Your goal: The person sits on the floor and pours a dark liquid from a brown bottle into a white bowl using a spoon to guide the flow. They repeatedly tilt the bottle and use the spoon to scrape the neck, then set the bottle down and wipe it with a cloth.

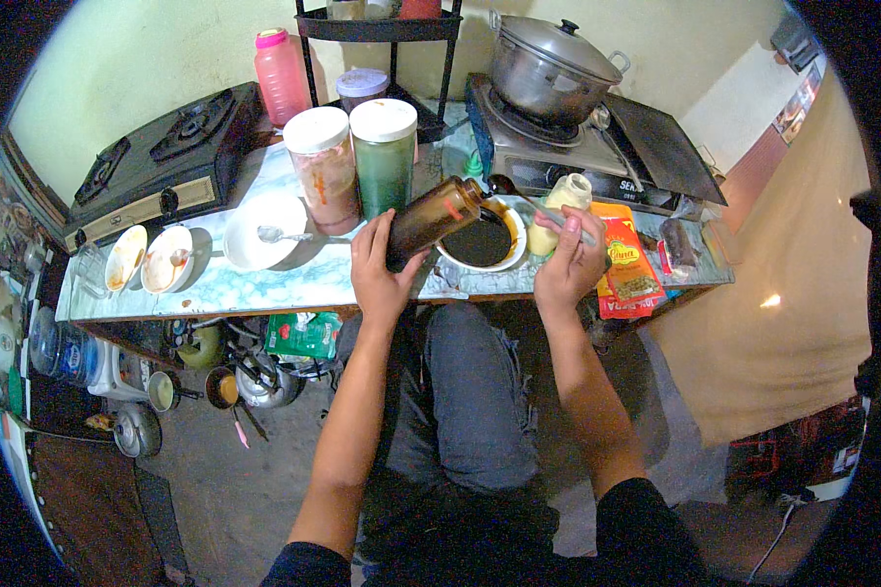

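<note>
My left hand point(378, 271) grips a brown see-through bottle point(433, 224), tilted so that its open mouth points up and right. Close to that mouth is the dark-coated head of a metal spoon point(517, 192), whose handle my right hand point(569, 275) holds. Below both stands a white bowl point(520, 249) with dark brown liquid point(477, 242) in it; brown streaks mark its inner wall. Just behind my right hand is an uncapped squeeze bottle point(539, 238) with pale yellow contents, partly hidden by the hand. Whether liquid is passing between spoon and bottle cannot be made out.
Two tall white-lidded containers point(385, 165) stand behind my left hand. Leftward are a white plate point(253, 238) with a spoon, two stained bowls point(167, 260) and a gas stove point(169, 147). At right are a lidded pot point(550, 70) on another stove point(521, 165) and orange packets point(631, 260).
</note>
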